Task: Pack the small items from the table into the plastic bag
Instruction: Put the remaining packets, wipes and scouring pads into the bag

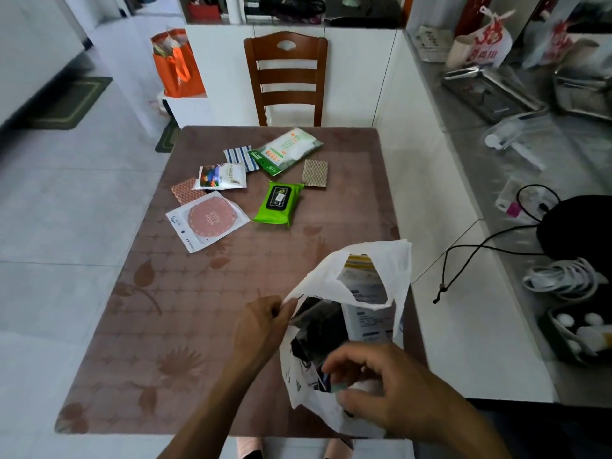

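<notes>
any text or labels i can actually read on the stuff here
None reads clearly.
Green wipes pack: label blurred.
Green and white packet: print too small.
White bag on the counter: red characters, blurred.
Box in the plastic bag: print too small.

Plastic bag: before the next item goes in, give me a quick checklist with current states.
1. Bag mouth held open: ok, left hand pinches the white plastic bag rim.
2. Right hand free: not ok, its grip is on a small packet at the bag.
3. That packet fully inside: cannot tell.
4. Next item reachable: ok, green wet-wipes pack lies unobstructed.
5. Items left on table: not ok, several remain.
</notes>
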